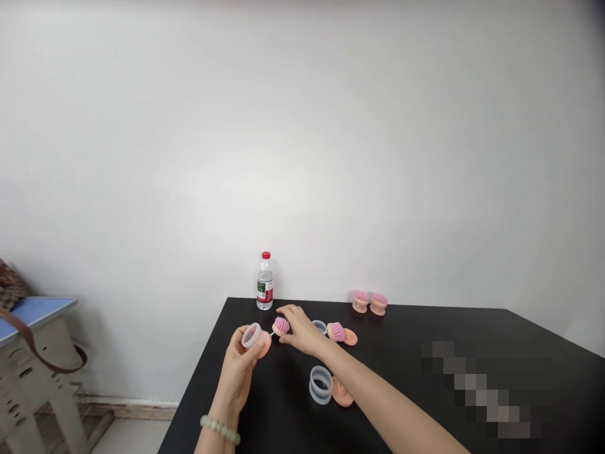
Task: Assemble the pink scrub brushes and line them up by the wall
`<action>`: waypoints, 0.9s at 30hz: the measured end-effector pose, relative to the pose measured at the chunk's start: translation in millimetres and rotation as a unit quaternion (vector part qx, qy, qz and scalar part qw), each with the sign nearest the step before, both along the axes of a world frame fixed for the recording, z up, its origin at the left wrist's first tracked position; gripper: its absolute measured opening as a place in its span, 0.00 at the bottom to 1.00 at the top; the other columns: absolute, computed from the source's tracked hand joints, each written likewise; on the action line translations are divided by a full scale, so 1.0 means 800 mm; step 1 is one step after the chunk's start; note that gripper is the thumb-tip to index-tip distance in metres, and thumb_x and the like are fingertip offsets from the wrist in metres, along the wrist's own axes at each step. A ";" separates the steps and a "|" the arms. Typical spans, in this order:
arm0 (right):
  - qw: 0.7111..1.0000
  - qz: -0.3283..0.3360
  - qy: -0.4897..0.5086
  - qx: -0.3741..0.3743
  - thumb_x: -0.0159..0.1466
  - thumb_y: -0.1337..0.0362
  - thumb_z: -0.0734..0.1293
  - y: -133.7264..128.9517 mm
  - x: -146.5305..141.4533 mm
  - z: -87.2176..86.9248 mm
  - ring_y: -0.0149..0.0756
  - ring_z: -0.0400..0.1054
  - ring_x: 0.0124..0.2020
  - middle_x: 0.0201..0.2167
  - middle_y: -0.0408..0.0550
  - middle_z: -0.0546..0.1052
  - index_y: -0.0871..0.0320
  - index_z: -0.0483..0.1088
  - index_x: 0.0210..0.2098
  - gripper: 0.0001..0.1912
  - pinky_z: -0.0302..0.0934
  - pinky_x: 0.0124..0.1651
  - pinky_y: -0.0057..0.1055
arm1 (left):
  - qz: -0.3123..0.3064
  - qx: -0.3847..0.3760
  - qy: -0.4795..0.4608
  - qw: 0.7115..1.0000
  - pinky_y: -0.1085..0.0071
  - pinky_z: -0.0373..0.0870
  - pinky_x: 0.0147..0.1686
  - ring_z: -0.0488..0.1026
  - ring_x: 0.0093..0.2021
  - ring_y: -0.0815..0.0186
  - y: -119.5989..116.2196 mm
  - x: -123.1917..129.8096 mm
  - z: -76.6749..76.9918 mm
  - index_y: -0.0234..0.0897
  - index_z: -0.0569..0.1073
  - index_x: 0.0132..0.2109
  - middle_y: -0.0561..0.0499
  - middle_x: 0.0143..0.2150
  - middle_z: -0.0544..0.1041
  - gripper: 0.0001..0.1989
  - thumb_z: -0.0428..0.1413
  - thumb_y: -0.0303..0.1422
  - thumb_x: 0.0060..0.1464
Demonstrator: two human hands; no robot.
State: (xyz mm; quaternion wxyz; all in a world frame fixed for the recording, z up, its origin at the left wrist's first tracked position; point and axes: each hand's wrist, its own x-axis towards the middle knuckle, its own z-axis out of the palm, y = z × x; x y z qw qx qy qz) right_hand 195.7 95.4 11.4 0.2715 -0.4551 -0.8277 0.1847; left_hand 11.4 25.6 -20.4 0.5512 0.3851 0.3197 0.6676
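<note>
My left hand is raised above the black table, gripping a translucent silicone cup with a peach-coloured part showing behind it. My right hand reaches across, its fingers around a small pink-bristled brush head, which sits just right of the cup and apart from it. A short white stem shows at the brush's left end. Past my right hand lie a translucent ring and a pink brush on a peach base.
A stack of translucent rings stands beside a peach disc on the black table. Two pink brushes stand past the far edge, near a red-capped water bottle. A blue-topped desk stands far left.
</note>
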 end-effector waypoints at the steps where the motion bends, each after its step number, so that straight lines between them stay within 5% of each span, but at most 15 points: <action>1: 1.000 0.011 0.024 -0.002 0.54 0.72 0.75 -0.011 0.003 0.005 0.49 0.61 0.62 0.59 0.53 0.68 0.54 0.66 0.58 0.34 0.58 0.63 0.45 | 0.002 0.000 0.009 1.000 0.68 0.68 0.43 0.75 0.42 0.63 0.000 0.002 -0.001 0.38 0.75 0.43 0.51 0.39 0.77 0.21 0.71 0.37 0.43; 7: 0.988 0.078 0.122 -0.052 0.52 0.71 0.76 -0.075 0.009 0.008 0.37 0.75 0.45 0.51 0.45 0.75 0.52 0.68 0.55 0.33 0.71 0.40 0.29 | -0.032 0.027 0.061 0.997 0.67 0.68 0.41 0.73 0.40 0.62 -0.009 0.022 0.001 0.36 0.76 0.41 0.48 0.38 0.79 0.23 0.72 0.40 0.38; 16: 0.985 -0.023 0.173 -0.016 0.53 0.71 0.74 -0.114 0.018 -0.019 0.42 0.71 0.43 0.42 0.46 0.76 0.56 0.72 0.45 0.21 0.66 0.47 0.38 | -0.070 0.053 0.141 0.986 0.70 0.67 0.38 0.70 0.37 0.63 -0.023 0.052 -0.003 0.35 0.77 0.37 0.50 0.34 0.75 0.18 0.71 0.40 0.41; 20: 0.985 -0.066 0.136 0.083 0.56 0.74 0.68 -0.122 0.015 -0.042 0.43 0.69 0.43 0.42 0.49 0.71 0.56 0.69 0.45 0.17 0.67 0.47 0.40 | -0.040 0.046 0.164 0.985 0.72 0.63 0.33 0.66 0.32 0.67 -0.024 0.060 -0.010 0.35 0.74 0.32 0.54 0.29 0.71 0.16 0.70 0.40 0.43; 23: 0.984 -0.039 0.131 0.117 0.58 0.75 0.66 -0.126 0.014 -0.052 0.46 0.68 0.51 0.49 0.51 0.69 0.52 0.66 0.55 0.27 0.66 0.53 0.43 | -0.034 0.046 0.164 0.985 0.72 0.63 0.32 0.66 0.31 0.67 -0.027 0.062 -0.008 0.36 0.72 0.31 0.55 0.29 0.70 0.16 0.69 0.41 0.45; 27: 0.972 -0.038 0.230 -0.017 0.51 0.71 0.73 -0.128 0.018 -0.049 0.47 0.70 0.54 0.58 0.51 0.68 0.49 0.55 0.64 0.45 0.67 0.56 0.44 | -0.045 0.055 0.150 0.986 0.70 0.65 0.36 0.68 0.34 0.65 -0.031 0.059 0.000 0.37 0.72 0.35 0.53 0.31 0.72 0.18 0.69 0.43 0.44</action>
